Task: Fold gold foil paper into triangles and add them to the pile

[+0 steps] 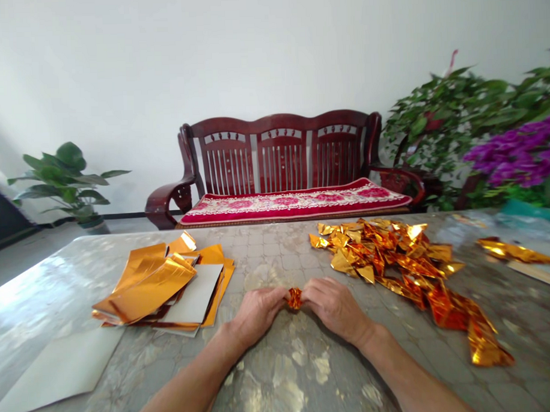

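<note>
Between my two hands, above the middle of the table, is a small crumpled piece of orange-gold foil paper. My left hand pinches its left end, with the fingers closed. The right end is gripped by my right hand, whose fingers are curled in. Left of my hands lies a loose stack of gold foil paper sheets, some with the pale back facing up. To the right spreads a heap of folded gold foil pieces, shiny and pointed, trailing toward the near right.
The table has a patterned grey-brown cover. A pale sheet lies at its left. Another folded foil piece and clear plastic are at the far right. Behind stand a dark red wooden bench, a potted plant and purple flowers.
</note>
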Demonstrator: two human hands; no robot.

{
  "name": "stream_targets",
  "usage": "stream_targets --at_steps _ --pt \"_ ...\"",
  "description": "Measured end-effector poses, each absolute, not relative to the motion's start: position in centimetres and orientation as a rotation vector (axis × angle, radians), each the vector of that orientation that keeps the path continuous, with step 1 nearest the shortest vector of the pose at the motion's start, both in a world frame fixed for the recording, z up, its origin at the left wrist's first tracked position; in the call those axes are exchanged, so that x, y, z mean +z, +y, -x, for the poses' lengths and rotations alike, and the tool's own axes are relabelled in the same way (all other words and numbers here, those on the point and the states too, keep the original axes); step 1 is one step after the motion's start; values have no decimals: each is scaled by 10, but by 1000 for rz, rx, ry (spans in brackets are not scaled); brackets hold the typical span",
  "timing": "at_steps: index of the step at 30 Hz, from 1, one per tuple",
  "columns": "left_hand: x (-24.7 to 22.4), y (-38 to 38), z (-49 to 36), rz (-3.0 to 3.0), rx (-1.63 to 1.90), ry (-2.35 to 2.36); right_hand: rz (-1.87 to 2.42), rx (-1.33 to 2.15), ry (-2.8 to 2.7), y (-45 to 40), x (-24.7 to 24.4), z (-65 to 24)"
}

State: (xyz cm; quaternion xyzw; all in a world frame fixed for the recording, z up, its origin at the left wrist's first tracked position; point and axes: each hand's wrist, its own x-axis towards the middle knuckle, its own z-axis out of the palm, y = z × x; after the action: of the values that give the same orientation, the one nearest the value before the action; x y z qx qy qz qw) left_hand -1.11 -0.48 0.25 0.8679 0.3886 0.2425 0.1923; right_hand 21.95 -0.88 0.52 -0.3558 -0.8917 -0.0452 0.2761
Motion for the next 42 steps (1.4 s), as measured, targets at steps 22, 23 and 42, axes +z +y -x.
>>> stream_targets --at_steps 22,23,42 --pt "-1 -3 11 -2553 776 1116 970 30 -2291 -7 2 -222" --pt "0 -3 11 -2556 784 1109 969 33 -2287 -7 2 -221" --pt "-8 -2 10 -2301 1065 1340 1034 -30 -2093 -5 -1 -227"
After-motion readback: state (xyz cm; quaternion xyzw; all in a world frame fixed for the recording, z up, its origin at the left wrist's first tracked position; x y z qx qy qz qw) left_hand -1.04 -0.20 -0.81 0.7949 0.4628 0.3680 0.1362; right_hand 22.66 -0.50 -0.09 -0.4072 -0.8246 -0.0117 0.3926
